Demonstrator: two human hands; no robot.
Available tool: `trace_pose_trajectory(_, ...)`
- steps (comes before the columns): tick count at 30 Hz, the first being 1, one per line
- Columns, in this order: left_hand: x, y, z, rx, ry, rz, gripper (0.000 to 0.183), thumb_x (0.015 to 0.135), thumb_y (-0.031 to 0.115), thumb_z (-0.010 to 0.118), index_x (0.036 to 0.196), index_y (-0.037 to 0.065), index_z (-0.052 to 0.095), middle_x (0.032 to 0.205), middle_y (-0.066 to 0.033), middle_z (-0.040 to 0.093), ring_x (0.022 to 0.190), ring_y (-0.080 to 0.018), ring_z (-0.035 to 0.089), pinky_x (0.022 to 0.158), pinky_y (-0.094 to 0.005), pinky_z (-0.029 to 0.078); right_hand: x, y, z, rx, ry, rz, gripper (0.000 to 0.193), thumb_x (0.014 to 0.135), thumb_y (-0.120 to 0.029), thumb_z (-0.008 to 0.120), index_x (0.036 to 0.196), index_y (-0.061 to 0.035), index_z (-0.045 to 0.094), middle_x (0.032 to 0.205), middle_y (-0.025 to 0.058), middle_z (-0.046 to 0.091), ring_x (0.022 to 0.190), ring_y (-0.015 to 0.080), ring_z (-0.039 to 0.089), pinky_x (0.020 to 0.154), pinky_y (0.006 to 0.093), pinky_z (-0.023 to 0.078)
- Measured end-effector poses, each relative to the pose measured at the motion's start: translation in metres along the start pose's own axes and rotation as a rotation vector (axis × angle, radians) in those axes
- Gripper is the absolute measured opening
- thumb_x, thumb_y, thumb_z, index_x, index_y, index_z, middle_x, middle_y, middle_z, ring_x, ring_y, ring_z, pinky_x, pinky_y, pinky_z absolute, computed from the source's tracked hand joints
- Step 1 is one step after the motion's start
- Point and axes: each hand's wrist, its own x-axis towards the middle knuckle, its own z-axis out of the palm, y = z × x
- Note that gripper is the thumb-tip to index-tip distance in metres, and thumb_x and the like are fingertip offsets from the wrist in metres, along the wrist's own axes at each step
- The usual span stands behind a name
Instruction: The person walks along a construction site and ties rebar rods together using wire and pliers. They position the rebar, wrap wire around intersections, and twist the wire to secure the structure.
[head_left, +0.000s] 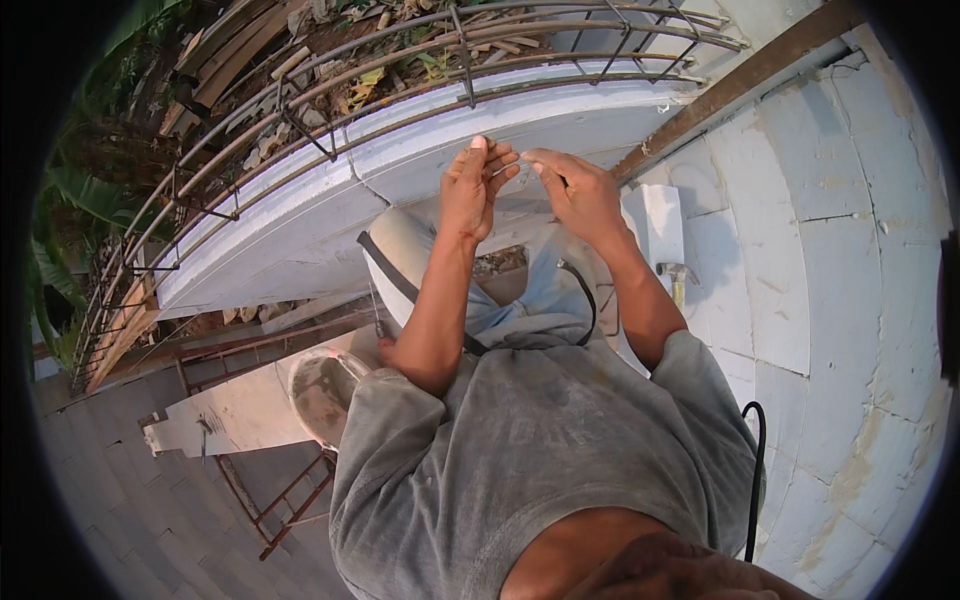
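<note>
My left hand [468,190] is raised in front of me at the height of the wall top, palm partly turned up and fingers curled in toward the thumb. Close to its right, my right hand [582,192] pinches with thumb and forefinger. Between the two sets of fingertips there may be something thin and pale, too small to name. Just beyond both hands runs a light grey block wall [400,165]. Along its top lies a long cage of rusty steel reinforcing bars [370,70], apart from my fingers.
A bucket [303,395] with a grey-smeared inside stands on a plank [240,412] at my left, above a rusty metal frame [290,515]. A hammer [678,283] lies right, near a white block [662,225]. A brown post [740,85] meets the right block wall [830,300].
</note>
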Motion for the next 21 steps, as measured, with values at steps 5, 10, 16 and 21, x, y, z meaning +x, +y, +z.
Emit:
trace_pose_trajectory(5,0.022,0.008,-0.017,0.525,0.052,0.049,0.042,0.094,0.032,0.059,0.120,0.001,0.050,0.096,-0.0125,0.066,0.076,-0.0167,0.065,0.065,-0.0301,0.055,0.087,-0.002,-0.037,-0.454,-0.056,-0.054,0.023,0.091,-0.018,0.054,0.108,-0.0139,0.068,0.093,0.0104,0.070,0.076,0.0295,0.066,0.067,0.0379,0.052)
trace_pose_trajectory(10,0.036,0.011,-0.020,0.382,0.149,0.056,0.053,0.095,0.021,0.055,0.139,0.002,0.033,0.089,-0.0127,0.066,0.060,-0.0149,0.063,0.049,-0.0257,0.052,0.152,0.009,-0.015,-0.643,-0.455,-0.188,0.029,0.087,-0.018,0.050,0.110,-0.0132,0.067,0.090,0.0132,0.069,0.082,0.0316,0.064,0.074,0.0416,0.050)
trace_pose_trajectory(16,0.048,0.016,-0.010,0.341,0.055,-0.010,0.044,0.097,0.020,0.052,0.134,0.001,0.039,0.077,-0.0115,0.065,0.047,-0.0133,0.058,0.039,-0.0252,0.046,0.181,0.022,0.012,-0.453,-0.700,-0.157,0.033,0.083,-0.014,0.047,0.109,-0.0129,0.068,0.098,0.0120,0.069,0.090,0.0306,0.064,0.078,0.0416,0.050)
trace_pose_trajectory(21,0.049,0.014,-0.009,0.684,0.180,0.058,0.034,0.095,0.023,0.056,0.120,0.000,0.054,0.064,-0.0081,0.063,0.042,-0.0119,0.056,0.035,-0.0244,0.041,0.170,0.027,0.020,-0.402,-0.590,-0.105,0.029,0.086,-0.017,0.048,0.106,-0.0097,0.068,0.096,0.0151,0.068,0.090,0.0331,0.063,0.079,0.0427,0.048)
